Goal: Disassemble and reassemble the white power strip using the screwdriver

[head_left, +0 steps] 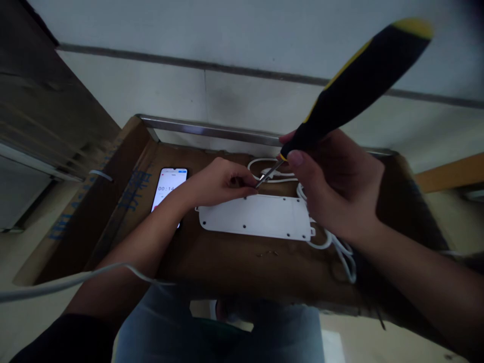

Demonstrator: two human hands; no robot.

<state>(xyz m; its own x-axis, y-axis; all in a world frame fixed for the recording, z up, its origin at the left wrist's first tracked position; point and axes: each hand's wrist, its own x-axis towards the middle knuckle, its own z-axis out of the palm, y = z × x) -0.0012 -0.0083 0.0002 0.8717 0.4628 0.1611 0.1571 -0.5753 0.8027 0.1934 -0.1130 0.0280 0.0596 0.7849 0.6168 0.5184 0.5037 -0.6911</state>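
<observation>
My right hand [336, 186] is wrapped round a large screwdriver [355, 85] with a black and yellow handle. Its metal shaft slants down to the left, and the tip meets the fingertips of my left hand [227, 181]. Those fingers are pinched together above the far edge of a white power strip [260, 217]; whatever is between them is too small or hidden to make out. The strip lies with its screw-hole side up, several dark holes showing. A few small screws [267, 253] lie on the cardboard just in front of it.
A phone [170, 189] with a running timer lies left of the strip, partly behind my left forearm. White cable [342, 257] coils at the right and behind. Cardboard [223, 262] with raised sides lines the work surface, and a metal rail [212, 130] runs along the back.
</observation>
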